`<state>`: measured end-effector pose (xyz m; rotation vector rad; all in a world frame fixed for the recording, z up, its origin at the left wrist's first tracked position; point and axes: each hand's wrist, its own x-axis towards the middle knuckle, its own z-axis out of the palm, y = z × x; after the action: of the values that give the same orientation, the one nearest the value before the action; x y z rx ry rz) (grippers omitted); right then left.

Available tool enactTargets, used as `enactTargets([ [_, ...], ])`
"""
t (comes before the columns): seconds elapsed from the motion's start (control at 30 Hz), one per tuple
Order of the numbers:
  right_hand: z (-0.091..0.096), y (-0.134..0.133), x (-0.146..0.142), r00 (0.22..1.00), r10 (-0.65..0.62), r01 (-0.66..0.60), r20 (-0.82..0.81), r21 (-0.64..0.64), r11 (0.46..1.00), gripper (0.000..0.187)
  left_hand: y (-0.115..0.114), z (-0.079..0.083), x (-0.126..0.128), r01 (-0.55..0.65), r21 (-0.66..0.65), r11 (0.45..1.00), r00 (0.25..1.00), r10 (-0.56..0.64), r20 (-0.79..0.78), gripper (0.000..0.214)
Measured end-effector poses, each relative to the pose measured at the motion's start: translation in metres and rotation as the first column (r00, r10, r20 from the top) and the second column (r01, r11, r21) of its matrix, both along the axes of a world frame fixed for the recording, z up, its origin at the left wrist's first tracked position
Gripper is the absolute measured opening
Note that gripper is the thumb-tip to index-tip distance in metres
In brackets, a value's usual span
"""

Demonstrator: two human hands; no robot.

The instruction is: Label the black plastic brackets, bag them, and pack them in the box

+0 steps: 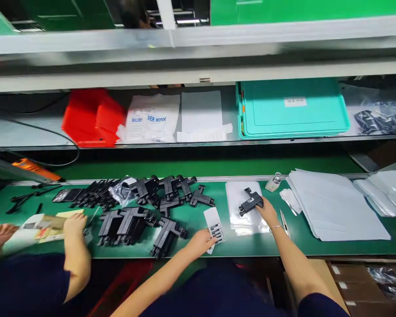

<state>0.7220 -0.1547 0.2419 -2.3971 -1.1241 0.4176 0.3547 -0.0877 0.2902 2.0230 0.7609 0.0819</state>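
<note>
My left hand (pixel 201 242) is closed on a white label sheet (pixel 212 219) that carries several black labels. In my right hand (pixel 268 213) is a black T-shaped plastic part (pixel 250 201), held by one end above a stack of clear plastic bags (pixel 240 225). Left of the label sheet, more T-shaped parts (pixel 166 235) lie on the green bench, some stacked in rows (pixel 132 224) and others in a loose group (pixel 174 189). A thin pale tool, perhaps a knife (pixel 284 222), lies beside my right wrist.
At left, a co-worker's arm and hand (pixel 75 224) rest by papers (pixel 48 226). Thin black pieces (pixel 95 193) are heaped behind. White sheets (pixel 336 207), a small bottle (pixel 273 182) and a crumpled wipe (pixel 290 201) lie at right. The shelf above holds a red bin (pixel 89 119) and teal trays (pixel 293 114).
</note>
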Motion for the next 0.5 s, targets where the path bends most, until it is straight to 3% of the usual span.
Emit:
enactTargets([
  [0.1,-0.001,0.021,0.018,0.999,-0.020,0.020,-0.026,-0.018,1.000,0.056,0.029,-0.013,0.042,0.072,-0.056,0.996,0.997,-0.073,-0.019,0.027],
  [0.2,0.000,0.014,0.018,0.997,-0.064,0.064,-0.039,-0.009,0.998,0.058,0.041,-0.029,0.073,0.119,-0.099,0.988,0.992,-0.123,-0.032,0.024],
  [0.3,0.003,-0.031,-0.012,0.991,-0.115,0.115,-0.075,-0.006,0.993,0.050,0.044,-0.047,0.100,0.146,-0.121,0.982,0.989,-0.150,-0.021,0.023],
  [0.5,-0.009,-0.161,-0.130,0.944,-0.194,0.153,-0.266,-0.169,0.974,0.028,0.038,-0.089,0.132,0.103,-0.064,0.993,0.994,-0.105,-0.029,0.027],
])
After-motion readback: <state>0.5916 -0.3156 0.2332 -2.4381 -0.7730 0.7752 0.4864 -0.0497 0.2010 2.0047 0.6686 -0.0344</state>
